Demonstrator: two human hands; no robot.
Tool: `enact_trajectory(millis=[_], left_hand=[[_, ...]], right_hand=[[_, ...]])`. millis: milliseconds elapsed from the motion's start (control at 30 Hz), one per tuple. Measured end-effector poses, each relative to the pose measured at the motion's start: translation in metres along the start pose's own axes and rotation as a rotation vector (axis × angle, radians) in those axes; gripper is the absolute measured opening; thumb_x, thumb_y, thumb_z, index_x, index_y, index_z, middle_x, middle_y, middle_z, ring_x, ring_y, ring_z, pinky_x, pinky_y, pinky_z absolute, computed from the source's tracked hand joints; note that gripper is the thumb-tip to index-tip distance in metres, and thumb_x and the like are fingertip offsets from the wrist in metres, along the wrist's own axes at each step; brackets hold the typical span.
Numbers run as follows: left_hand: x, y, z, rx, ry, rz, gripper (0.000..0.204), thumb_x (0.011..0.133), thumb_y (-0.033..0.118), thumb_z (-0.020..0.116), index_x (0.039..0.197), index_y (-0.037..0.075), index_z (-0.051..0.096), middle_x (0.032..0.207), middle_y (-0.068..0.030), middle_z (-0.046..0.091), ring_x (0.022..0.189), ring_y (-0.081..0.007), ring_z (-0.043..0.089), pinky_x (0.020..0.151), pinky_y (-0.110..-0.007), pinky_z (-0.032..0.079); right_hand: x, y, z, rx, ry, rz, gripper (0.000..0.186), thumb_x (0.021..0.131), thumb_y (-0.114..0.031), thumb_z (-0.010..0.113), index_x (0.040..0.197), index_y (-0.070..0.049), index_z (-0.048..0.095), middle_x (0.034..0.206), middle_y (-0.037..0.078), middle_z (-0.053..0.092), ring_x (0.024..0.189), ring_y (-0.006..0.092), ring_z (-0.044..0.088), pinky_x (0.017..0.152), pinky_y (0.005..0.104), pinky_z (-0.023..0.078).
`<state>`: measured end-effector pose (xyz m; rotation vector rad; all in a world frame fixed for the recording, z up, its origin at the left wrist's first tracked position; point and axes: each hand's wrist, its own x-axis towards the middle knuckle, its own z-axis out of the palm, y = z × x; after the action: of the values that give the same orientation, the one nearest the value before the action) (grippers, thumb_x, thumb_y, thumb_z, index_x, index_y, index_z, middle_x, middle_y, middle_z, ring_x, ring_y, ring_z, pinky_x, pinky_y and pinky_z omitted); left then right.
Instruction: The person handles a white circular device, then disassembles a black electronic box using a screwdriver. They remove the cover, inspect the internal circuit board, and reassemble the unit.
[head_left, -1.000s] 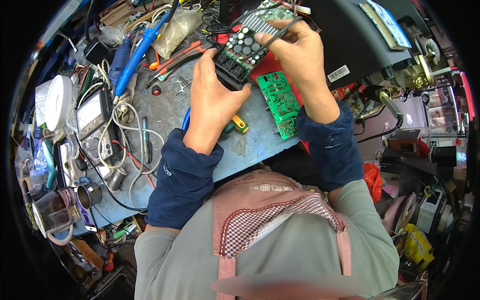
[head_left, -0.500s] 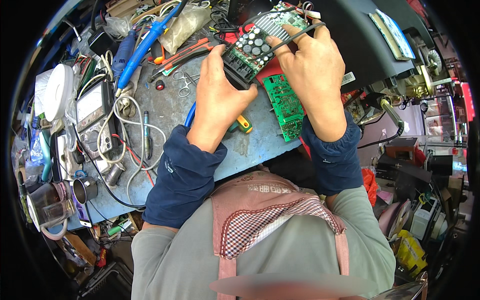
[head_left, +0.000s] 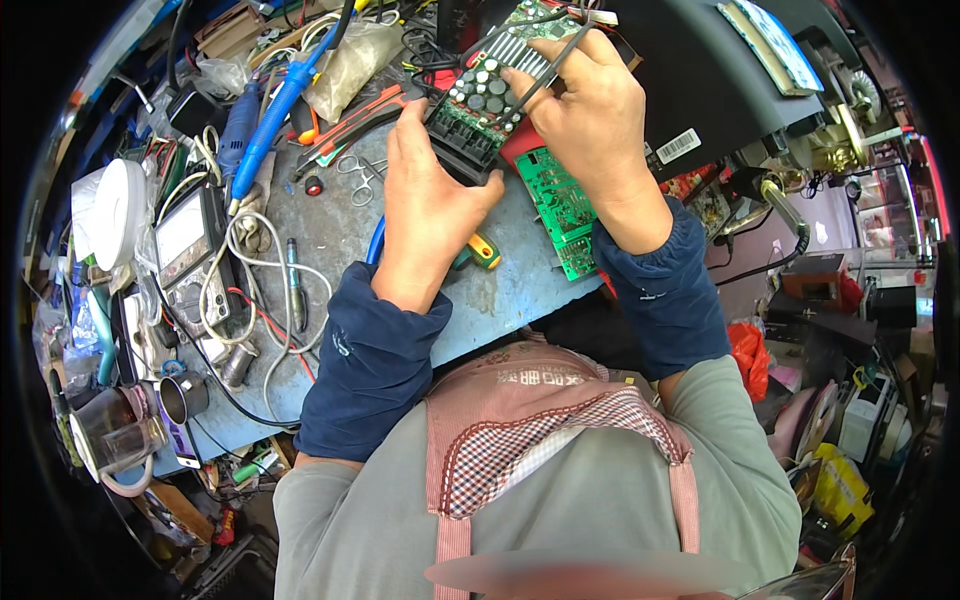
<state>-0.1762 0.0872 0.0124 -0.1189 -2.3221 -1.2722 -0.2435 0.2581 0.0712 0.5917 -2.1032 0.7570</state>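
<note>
A power circuit board in an open black case (head_left: 487, 95), with round capacitors and a ridged metal heatsink, is tilted at the far middle of the bench. My left hand (head_left: 425, 195) holds its near end, thumb and fingers spread around the case. Over its right side lies my right hand (head_left: 595, 125), with thumb and index finger on the heatsink area. A black cable (head_left: 556, 66) crosses these fingers; the other right fingertips are partly hidden. Below the right hand rests a separate green circuit board (head_left: 560, 212).
Left of my hands lie forceps (head_left: 361, 178), a blue soldering iron (head_left: 268, 130), a meter (head_left: 185, 240) and looped grey cable (head_left: 265, 225). A yellow-handled tool (head_left: 485, 251) sits beside my left wrist. A large black casing (head_left: 690, 80) stands at the right.
The cased board and my right hand have shifted slightly left and away from me. My left hand keeps nearly the same place around the case's near end. The whole view has turned a little.
</note>
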Motion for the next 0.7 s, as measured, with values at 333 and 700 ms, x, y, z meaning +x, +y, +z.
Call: enact_trajectory(millis=[333, 700], left_hand=[[-0.001, 0.002, 0.001, 0.04, 0.017, 0.001, 0.105, 0.07, 0.016, 0.098, 0.156, -0.004, 0.041, 0.143, -0.0313, 0.058, 0.132, -0.0487, 0.061, 0.112, -0.05, 0.053], [-0.003, 0.002, 0.002, 0.076, 0.05, 0.049, 0.103, 0.07, 0.017, 0.097, 0.155, -0.002, 0.043, 0.14, -0.0291, 0.059, 0.128, -0.0475, 0.063, 0.108, -0.049, 0.055]], right_hand=[[0.0, 0.005, 0.003, -0.011, 0.091, -0.164, 0.031, 0.079, -0.016, 0.092, 0.104, -0.002, 0.081, 0.098, 0.009, 0.073, 0.081, 0.0303, 0.076, 0.069, 0.0399, 0.062], [-0.002, 0.009, 0.006, 0.058, 0.034, 0.006, 0.036, 0.079, -0.016, 0.096, 0.107, -0.001, 0.081, 0.098, 0.01, 0.074, 0.081, 0.0285, 0.077, 0.07, 0.0372, 0.062]])
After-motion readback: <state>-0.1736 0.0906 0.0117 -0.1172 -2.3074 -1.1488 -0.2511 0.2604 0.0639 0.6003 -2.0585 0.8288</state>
